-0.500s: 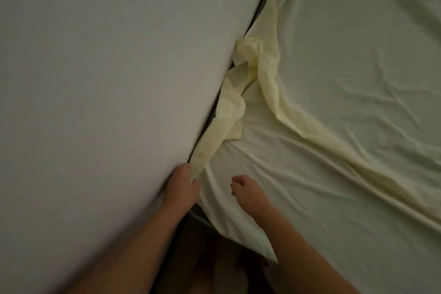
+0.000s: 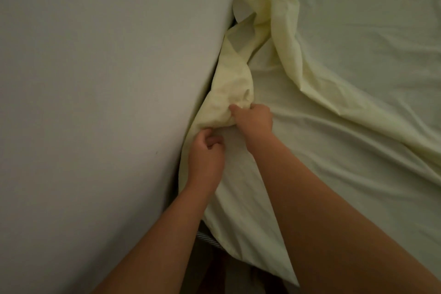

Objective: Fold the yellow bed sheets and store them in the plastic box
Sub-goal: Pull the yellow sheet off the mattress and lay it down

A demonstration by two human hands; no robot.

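Both grips bunch the yellow sheet [image 2: 229, 98] edge: my right hand [image 2: 254, 120] clenches the wad, left hand [image 2: 206, 150] pinches below it, prob. freeing it from betw. wall [image 2: 95, 79] & bed [image 2: 358, 150].

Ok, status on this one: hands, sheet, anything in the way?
Right hand grips bunched yellow sheet. Left hand pinches its edge by the wall. No plastic box in view.
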